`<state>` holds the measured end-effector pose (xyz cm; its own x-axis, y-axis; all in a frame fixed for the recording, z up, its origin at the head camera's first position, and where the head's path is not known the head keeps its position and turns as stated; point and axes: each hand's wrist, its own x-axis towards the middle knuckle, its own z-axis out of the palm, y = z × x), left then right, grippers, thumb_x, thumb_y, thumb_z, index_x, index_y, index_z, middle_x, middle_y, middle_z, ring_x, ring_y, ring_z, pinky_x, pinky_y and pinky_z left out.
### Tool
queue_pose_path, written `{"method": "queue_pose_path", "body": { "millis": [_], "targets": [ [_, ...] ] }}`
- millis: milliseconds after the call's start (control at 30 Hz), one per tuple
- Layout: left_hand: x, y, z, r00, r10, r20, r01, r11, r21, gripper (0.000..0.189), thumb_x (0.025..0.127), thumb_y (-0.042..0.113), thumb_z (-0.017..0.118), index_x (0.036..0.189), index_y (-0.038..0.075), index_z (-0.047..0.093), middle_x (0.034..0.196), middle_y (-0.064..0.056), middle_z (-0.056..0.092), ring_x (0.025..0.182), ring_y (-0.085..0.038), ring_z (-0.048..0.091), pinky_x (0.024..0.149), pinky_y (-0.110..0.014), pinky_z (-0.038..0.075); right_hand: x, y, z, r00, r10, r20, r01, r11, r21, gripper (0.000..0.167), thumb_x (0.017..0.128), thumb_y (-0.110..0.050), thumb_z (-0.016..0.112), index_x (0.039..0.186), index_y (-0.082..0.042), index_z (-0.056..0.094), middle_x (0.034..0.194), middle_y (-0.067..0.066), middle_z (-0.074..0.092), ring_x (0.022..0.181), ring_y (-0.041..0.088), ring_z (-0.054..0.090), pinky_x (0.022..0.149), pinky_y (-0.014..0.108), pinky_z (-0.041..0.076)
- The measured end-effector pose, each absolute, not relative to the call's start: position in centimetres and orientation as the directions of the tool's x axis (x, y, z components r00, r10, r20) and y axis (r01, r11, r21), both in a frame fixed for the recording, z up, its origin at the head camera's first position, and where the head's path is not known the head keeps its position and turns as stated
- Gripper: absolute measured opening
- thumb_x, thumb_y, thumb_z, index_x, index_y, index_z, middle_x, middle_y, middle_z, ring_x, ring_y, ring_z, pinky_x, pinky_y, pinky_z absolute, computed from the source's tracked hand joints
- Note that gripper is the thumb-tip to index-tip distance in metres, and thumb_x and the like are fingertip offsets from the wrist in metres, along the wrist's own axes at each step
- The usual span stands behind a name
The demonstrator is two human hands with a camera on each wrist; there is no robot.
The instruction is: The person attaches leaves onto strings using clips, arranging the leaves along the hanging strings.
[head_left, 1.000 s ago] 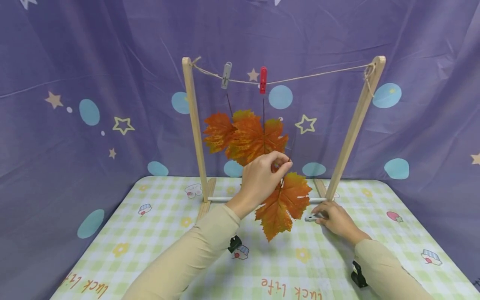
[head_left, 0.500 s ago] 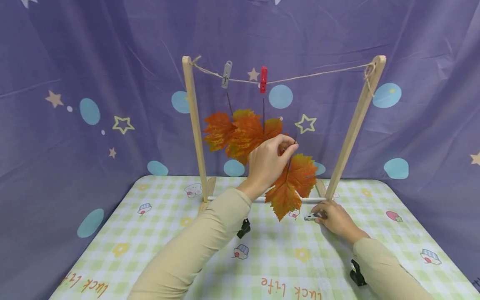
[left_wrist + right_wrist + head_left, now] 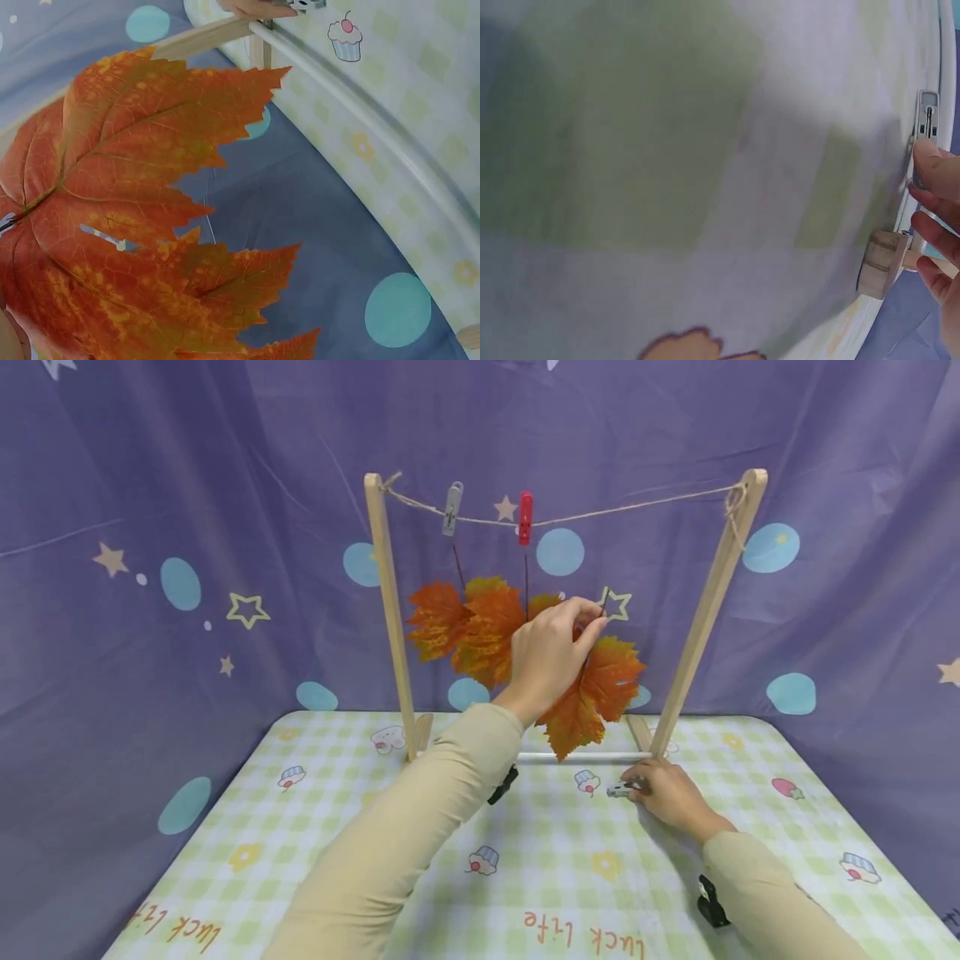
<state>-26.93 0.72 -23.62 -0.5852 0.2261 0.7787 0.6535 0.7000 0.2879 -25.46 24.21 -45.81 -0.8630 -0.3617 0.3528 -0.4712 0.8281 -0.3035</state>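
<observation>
My left hand pinches the stem of an orange artificial maple leaf between thumb and fingertips. The leaf hangs below the fingers, in front of the purple backdrop, and fills much of the left wrist view. Low by the foot of the right post, my right hand holds a grey clothespin between thumb and fingers. Two similar leaves dangle from the twine, one under a grey clothespin, the other under a red clothespin. My left hand partly covers the second.
The twine is tied between two wooden posts, a left post and a right post. A white rod joins them near the bottom. Beneath lies a green-and-white checked tablecloth; a purple curtain stands behind.
My left hand has risen and moved slightly right, lifting the leaf off from low over the table towards the twine. My right hand stays by the post with the clothespin.
</observation>
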Motion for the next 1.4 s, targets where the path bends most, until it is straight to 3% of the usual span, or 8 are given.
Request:
{"method": "queue_pose_path", "body": {
  "millis": [433,767,1000,1267,1400],
  "targets": [
    [-28.8,2.2,-23.2,-0.575,0.212,0.79,0.612,0.752,0.244,0.021,0.097,0.042,0.063,0.108,0.026,0.072,0.09,0.013,0.072,0.064,-0.006,0.053,0.052,-0.022,0.038,-24.5,25.5,-44.5,-0.883,-0.336,0.327,-0.434,0.849,-0.301,0.022,0.088,-0.006,0.073,0.11,-0.002,0.072,0.109,0.013,0.068,0.103,0.04,0.061,0.091,0.057,0.046],
    [-29.6,2.6,-22.0,-0.629,0.171,0.758,0.578,0.755,0.31,0.021,0.097,0.043,0.063,0.108,0.027,0.072,0.094,0.016,0.072,0.07,-0.006,0.058,0.057,-0.024,0.041,-23.8,25.6,-43.2,-0.891,-0.302,0.339,-0.416,0.842,-0.345,0.023,0.092,-0.009,0.07,0.113,-0.002,0.07,0.115,0.017,0.067,0.114,0.044,0.057,0.103,0.059,0.036],
    [-29.8,2.6,-21.8,-0.62,0.183,0.763,0.578,0.764,0.287,0.022,0.097,0.042,0.062,0.108,0.026,0.072,0.094,0.015,0.072,0.071,-0.008,0.057,0.056,-0.022,0.04,-23.2,25.2,-41.8,-0.912,-0.268,0.311,-0.382,0.831,-0.404,0.025,0.095,-0.016,0.068,0.118,-0.006,0.069,0.108,0.011,0.067,0.094,0.028,0.061,0.08,0.049,0.049],
    [-30.1,2.6,-21.5,-0.668,0.147,0.729,0.587,0.707,0.395,0.024,0.098,0.043,0.061,0.11,0.025,0.072,0.091,0.014,0.07,0.063,-0.007,0.053,0.053,-0.024,0.038,-22.5,25.6,-40.3,-0.902,-0.252,0.35,-0.401,0.791,-0.463,0.028,0.095,-0.012,0.068,0.122,-0.004,0.067,0.113,0.012,0.066,0.107,0.033,0.057,0.089,0.054,0.045],
    [-30.1,2.7,-21.4,-0.684,0.126,0.719,0.584,0.685,0.435,0.025,0.097,0.044,0.061,0.11,0.025,0.072,0.086,0.013,0.068,0.06,-0.008,0.051,0.053,-0.025,0.038,-22.1,25.7,-39.3,-0.867,-0.247,0.432,-0.446,0.773,-0.452,0.03,0.09,-0.009,0.073,0.12,-0.004,0.068,0.108,0.009,0.066,0.102,0.031,0.057,0.085,0.053,0.047]
  ]
}}
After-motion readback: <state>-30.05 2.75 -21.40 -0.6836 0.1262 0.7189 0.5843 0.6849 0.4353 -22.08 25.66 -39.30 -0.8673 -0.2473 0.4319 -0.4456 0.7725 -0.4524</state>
